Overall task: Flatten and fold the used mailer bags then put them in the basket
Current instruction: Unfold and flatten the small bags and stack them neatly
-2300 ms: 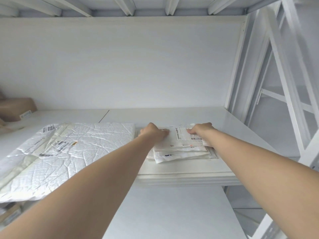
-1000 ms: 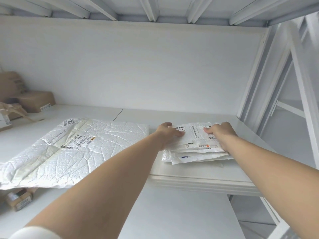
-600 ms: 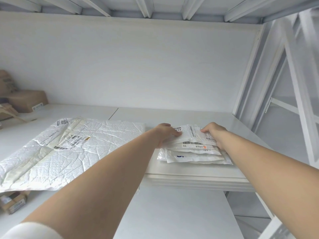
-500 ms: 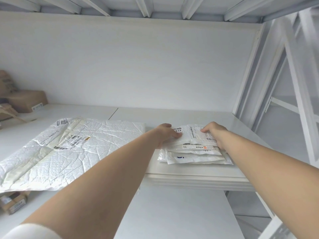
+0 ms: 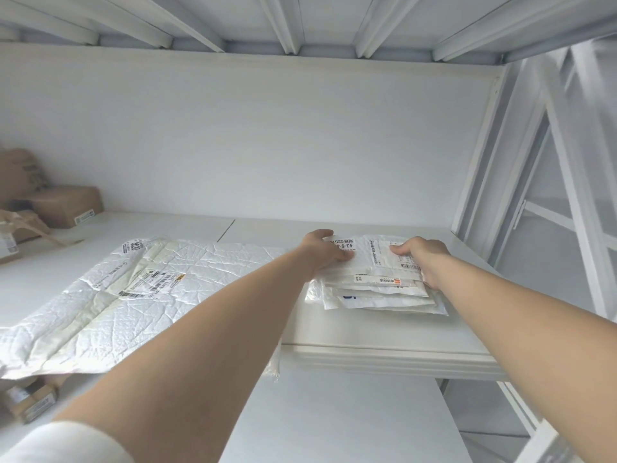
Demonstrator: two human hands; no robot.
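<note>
**Head view, left to right.** Brown cardboard boxes (image 5: 65, 205) stood at the far left, against the back wall of the white shelf (image 5: 384, 339). Nearer the middle, a large crinkled white padded mailer bag (image 5: 187, 295) lay flat and unfolded, its printed label facing up and its near edge overhanging the shelf front. Just beside its right end sat the stack of folded white mailer bags (image 5: 377, 292), resting on the shelf close to the front edge.

The left grip (image 5: 322, 250), a bare hand, was clamped on the stack's left far corner, the thumb lying across the top bag and the fingers curled over the far edge. The right grip (image 5: 425, 257), also bare, was closed over the stack's right edge, bent fingers pressing on the top bag; its thumb was hidden. The stack thus lay between the two grips, touching both. A white metal frame (image 5: 567, 202) rose at the far right.
</note>
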